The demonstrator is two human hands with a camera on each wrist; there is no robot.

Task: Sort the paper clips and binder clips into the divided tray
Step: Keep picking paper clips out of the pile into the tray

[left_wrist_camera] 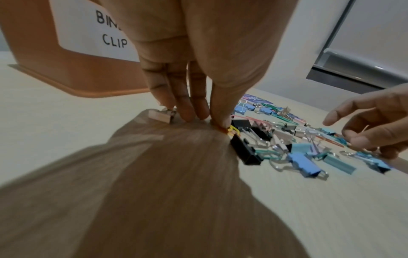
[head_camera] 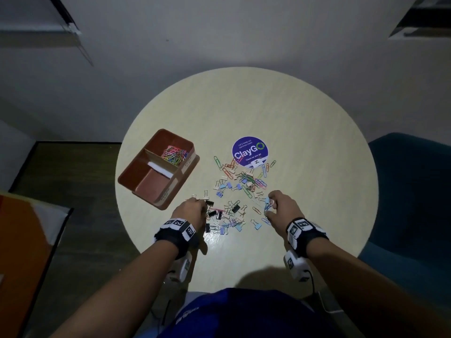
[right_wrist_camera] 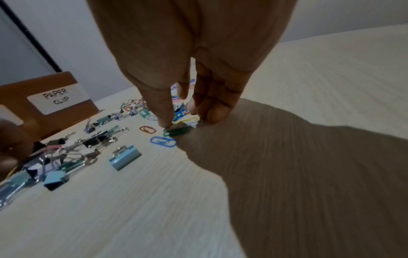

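Paper clips (head_camera: 246, 179) are mid-sort: my right hand (head_camera: 280, 211) pinches several, my left hand (head_camera: 192, 212) pins two; next, carry them to the tray (head_camera: 136, 189).

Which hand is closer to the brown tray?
The left hand. It is at the pile's near-left edge, just right of the tray's near corner. The right hand is on the pile's far side from the tray, with clips between.
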